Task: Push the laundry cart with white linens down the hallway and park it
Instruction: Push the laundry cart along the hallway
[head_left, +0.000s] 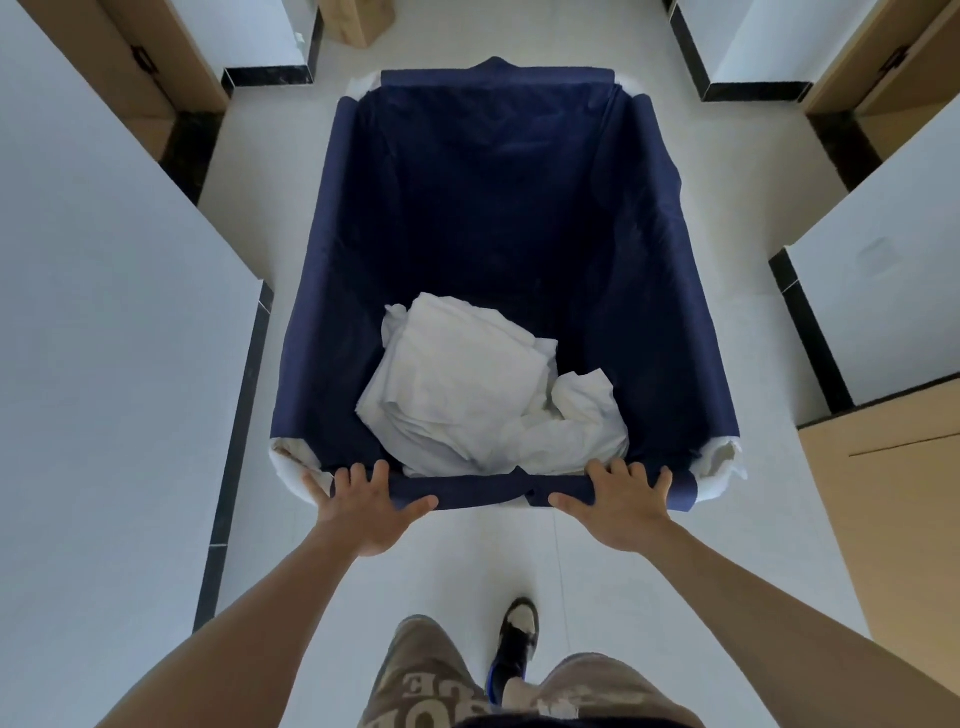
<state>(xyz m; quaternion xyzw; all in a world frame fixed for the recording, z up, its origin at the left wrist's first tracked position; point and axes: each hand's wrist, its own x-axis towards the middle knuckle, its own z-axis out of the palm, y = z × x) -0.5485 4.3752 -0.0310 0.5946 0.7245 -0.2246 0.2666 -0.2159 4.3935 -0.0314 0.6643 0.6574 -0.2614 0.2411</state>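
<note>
A large laundry cart (488, 491) lined with dark blue fabric fills the middle of the head view. A crumpled heap of white linens (483, 389) lies at the bottom, toward its near side. My left hand (366, 506) grips the near rim at the left, fingers hooked over the blue edge. My right hand (621, 501) grips the same rim at the right. Both arms are stretched out in front of me. White cloth pokes out at the cart's near corners.
White walls (114, 338) with black skirting line both sides of the white-tiled hallway. Wooden doors (904, 545) sit in recesses on the right and the far left. A light wooden object (356, 21) stands at the hallway's far end. My shoe (517, 631) is on the floor behind the cart.
</note>
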